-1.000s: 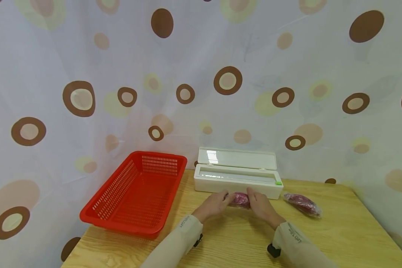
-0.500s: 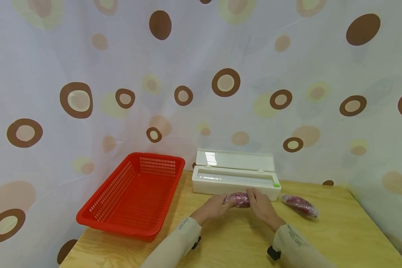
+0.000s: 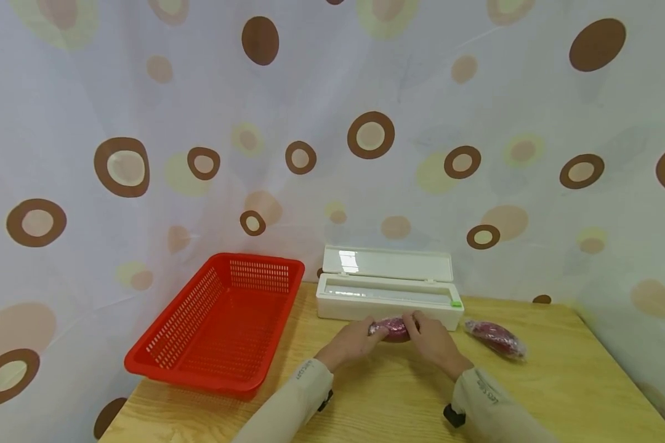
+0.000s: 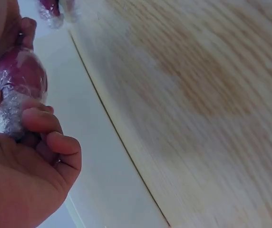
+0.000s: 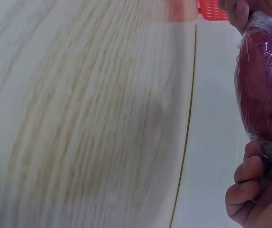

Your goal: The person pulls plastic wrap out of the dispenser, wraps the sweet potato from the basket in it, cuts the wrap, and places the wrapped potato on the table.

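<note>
Purple sweet potato [image 3: 394, 329], film-wrapped, lies on the tabletop [image 3: 366, 400] before the white dispenser [image 3: 388, 295], right of the red basket [image 3: 221, 320]. Left hand [image 3: 350, 342] and right hand [image 3: 431, 339] fingers curl around its ends. Risk: loose film could unwind. Wrist views show film creases; only the head view shows the second wrapped potato [image 3: 495, 338].
</note>
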Demonstrator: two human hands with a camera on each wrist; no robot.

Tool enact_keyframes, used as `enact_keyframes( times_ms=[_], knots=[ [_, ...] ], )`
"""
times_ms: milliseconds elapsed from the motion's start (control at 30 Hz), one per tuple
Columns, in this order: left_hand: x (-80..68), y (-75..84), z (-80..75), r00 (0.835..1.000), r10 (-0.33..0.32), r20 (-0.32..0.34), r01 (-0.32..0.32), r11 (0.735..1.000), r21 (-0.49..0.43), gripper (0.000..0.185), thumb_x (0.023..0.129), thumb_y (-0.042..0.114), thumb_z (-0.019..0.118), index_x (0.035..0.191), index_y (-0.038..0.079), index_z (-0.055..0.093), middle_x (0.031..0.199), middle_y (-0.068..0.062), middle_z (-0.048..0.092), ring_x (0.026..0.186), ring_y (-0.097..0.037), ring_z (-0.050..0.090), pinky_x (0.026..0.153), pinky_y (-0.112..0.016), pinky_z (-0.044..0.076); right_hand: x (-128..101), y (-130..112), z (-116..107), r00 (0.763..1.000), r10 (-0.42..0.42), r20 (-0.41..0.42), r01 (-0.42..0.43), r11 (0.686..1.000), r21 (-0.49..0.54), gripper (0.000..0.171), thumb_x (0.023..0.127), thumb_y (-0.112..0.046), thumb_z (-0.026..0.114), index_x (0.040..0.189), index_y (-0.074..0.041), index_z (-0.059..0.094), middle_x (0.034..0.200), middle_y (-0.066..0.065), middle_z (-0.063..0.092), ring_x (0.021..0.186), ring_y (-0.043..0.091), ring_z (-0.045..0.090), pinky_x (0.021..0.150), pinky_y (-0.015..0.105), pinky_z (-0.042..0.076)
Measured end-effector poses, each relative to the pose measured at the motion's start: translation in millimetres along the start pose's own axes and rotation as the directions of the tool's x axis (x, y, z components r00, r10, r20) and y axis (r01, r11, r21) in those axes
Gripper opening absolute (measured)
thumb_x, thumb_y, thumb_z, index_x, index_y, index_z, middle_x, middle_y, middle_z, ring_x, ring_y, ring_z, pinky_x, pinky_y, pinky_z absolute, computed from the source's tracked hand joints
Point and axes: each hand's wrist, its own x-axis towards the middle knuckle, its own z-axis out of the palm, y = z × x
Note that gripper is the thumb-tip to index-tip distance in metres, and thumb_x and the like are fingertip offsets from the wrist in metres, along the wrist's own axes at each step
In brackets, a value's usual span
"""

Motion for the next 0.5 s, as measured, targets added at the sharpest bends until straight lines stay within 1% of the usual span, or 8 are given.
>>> enact_keyframes(
  times_ms=[33,133,200,267,300,367,433,500],
  knots=[
    [0.0,-1.1,-0.3,1.0,-0.007,-0.003,0.007,1.0,0.002,0.046,0.097,0.051,0.042,0.109,0.011,0.058,0.088,-0.001,0.06,0.074,-0.012,0.054,0.066,-0.029,0.046,0,0,1,1.0,-0.001,0.011,0.001,1.0,-0.004,0.051,0.103,-0.044,0.028,0.099,-0.004,0.059,0.074,0.005,0.057,0.065,0.018,0.051,0.06,0.034,0.041],
    [0.6,-3.8,-0.7,1.0,0.0,-0.014,0.0,1.0,-0.012,0.041,0.097,0.049,0.044,0.105,0.012,0.06,0.09,0.001,0.061,0.078,-0.012,0.055,0.07,-0.03,0.047,1,1,5,1.0,0.008,0.024,-0.008,1.0,-0.018,0.058,0.102,-0.046,0.026,0.1,-0.001,0.062,0.08,0.009,0.062,0.071,0.021,0.057,0.063,0.037,0.044],
    [1.2,-5.5,-0.6,1.0,0.027,-0.012,-0.027,0.999,-0.024,0.038,0.097,0.045,0.046,0.11,0.012,0.058,0.095,-0.001,0.062,0.084,-0.012,0.057,0.075,-0.03,0.048,2,2,7,0.999,0.027,0.027,-0.026,0.999,-0.021,0.063,0.102,-0.047,0.024,0.104,0.002,0.065,0.089,0.015,0.066,0.081,0.028,0.062,0.07,0.042,0.048],
    [1.6,-7.5,0.0,0.999,0.053,-0.011,-0.053,0.998,-0.028,0.037,0.097,0.041,0.049,0.118,0.01,0.055,0.102,-0.002,0.062,0.089,-0.012,0.057,0.08,-0.031,0.047,3,2,8,0.999,0.042,0.026,-0.041,0.999,-0.022,0.066,0.102,-0.047,0.024,0.107,0.005,0.064,0.096,0.018,0.067,0.087,0.032,0.063,0.075,0.046,0.048],
    [1.5,-8.4,0.1,0.998,0.059,-0.009,-0.059,0.998,-0.031,0.038,0.097,0.039,0.05,0.121,0.01,0.053,0.104,-0.003,0.061,0.09,-0.012,0.057,0.08,-0.031,0.047,3,2,9,0.998,0.052,0.031,-0.051,0.999,-0.017,0.066,0.102,-0.047,0.024,0.106,0.005,0.064,0.095,0.019,0.067,0.086,0.032,0.063,0.075,0.045,0.048],
    [1.3,-10.5,0.2,0.999,0.044,-0.002,-0.044,0.998,-0.042,0.036,0.097,0.036,0.05,0.121,0.009,0.051,0.102,-0.003,0.06,0.086,-0.012,0.057,0.077,-0.03,0.048,3,1,11,0.997,0.069,0.044,-0.069,0.998,-0.002,0.062,0.102,-0.045,0.025,0.104,0.004,0.062,0.09,0.017,0.065,0.081,0.029,0.062,0.071,0.043,0.048],
    [0.6,-12.3,-0.9,1.0,0.012,0.0,-0.012,0.998,-0.057,0.031,0.098,0.034,0.049,0.118,0.01,0.051,0.095,-0.001,0.059,0.079,-0.011,0.055,0.071,-0.029,0.047,4,0,12,0.995,0.081,0.059,-0.083,0.996,0.022,0.055,0.103,-0.042,0.027,0.101,0.003,0.058,0.083,0.012,0.062,0.073,0.023,0.058,0.064,0.038,0.046],
    [0.1,-14.4,-2.6,1.0,-0.013,0.0,0.013,0.998,-0.056,0.028,0.098,0.034,0.047,0.113,0.01,0.052,0.09,0.0,0.057,0.075,-0.012,0.053,0.068,-0.029,0.046,4,0,15,0.994,0.086,0.074,-0.089,0.995,0.04,0.047,0.104,-0.037,0.029,0.101,0.002,0.056,0.081,0.009,0.059,0.07,0.02,0.054,0.062,0.034,0.043]
  ],
)
